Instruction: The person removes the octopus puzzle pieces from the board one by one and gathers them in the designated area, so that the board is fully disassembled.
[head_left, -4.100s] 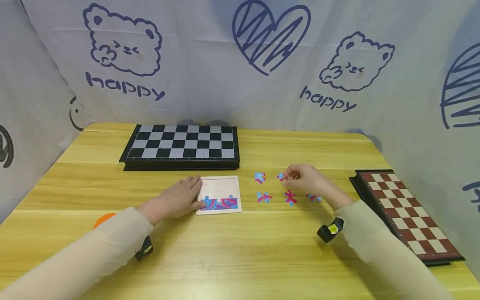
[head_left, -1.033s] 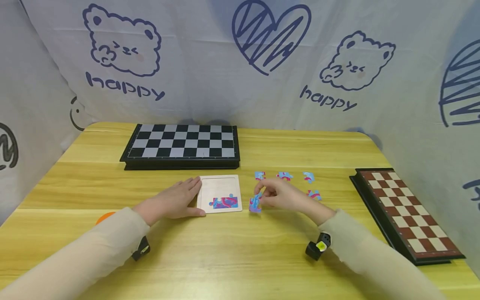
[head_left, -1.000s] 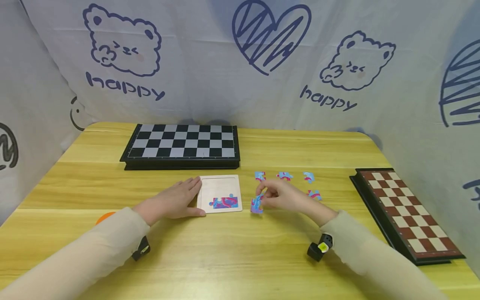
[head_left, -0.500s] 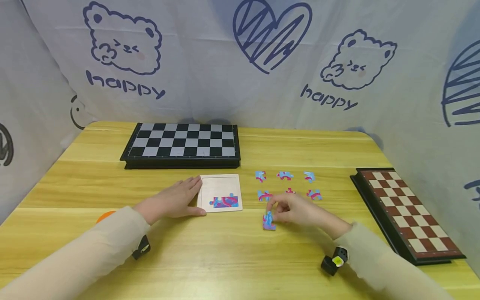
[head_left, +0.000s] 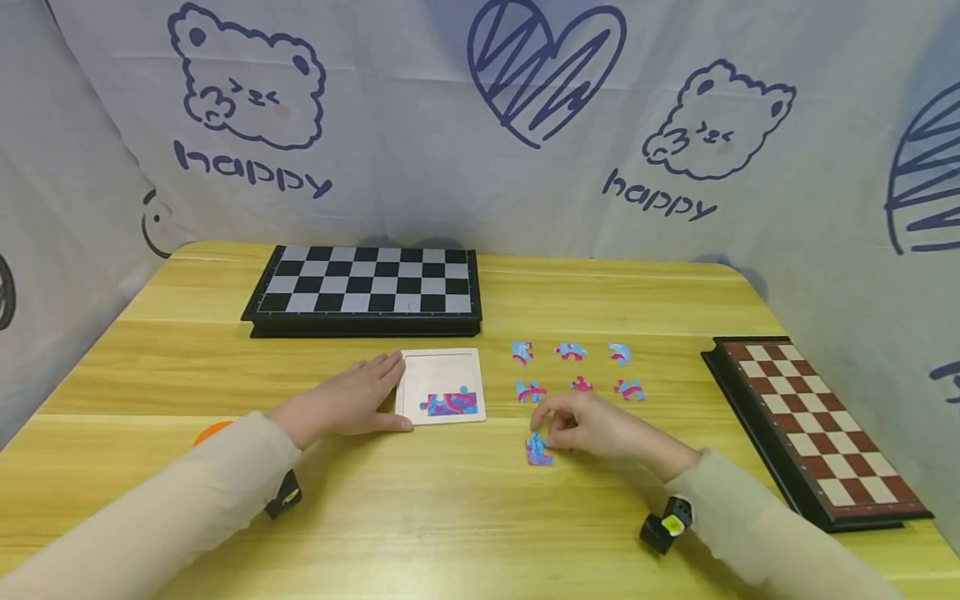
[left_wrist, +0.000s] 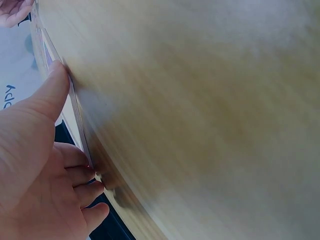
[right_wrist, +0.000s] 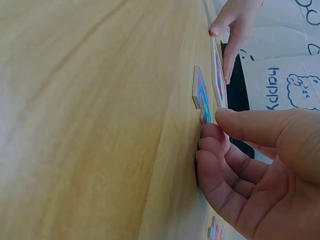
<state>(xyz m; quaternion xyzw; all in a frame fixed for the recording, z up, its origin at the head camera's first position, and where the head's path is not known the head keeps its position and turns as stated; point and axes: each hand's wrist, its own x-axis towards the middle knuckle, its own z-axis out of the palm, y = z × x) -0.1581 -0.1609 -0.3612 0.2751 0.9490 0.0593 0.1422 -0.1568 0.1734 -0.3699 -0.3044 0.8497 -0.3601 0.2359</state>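
Note:
A pale square puzzle tray (head_left: 438, 371) holds joined blue, pink and purple puzzle pieces (head_left: 450, 403) at its bottom right. My left hand (head_left: 341, 398) rests on the tray's left side, its fingers along the edge and its thumb at the near corner. Right of the tray, my right hand (head_left: 600, 427) pinches a blue and purple puzzle piece (head_left: 537, 452) between curled index finger and thumb. This piece lies flat or nearly flat at the table, as the right wrist view shows its edge beside the thumb (right_wrist: 240, 122).
Several loose puzzle pieces (head_left: 572, 352) lie in two rows beyond my right hand. A black-and-white chessboard (head_left: 367, 283) sits behind the tray, and a brown-and-white one (head_left: 825, 425) stands at the right. An orange object (head_left: 212, 432) is partly hidden by my left sleeve.
My right hand has taken a piece from the tray's lower left and carried it right and nearer, then lowered and turned it on the table. My left hand stays at the tray.

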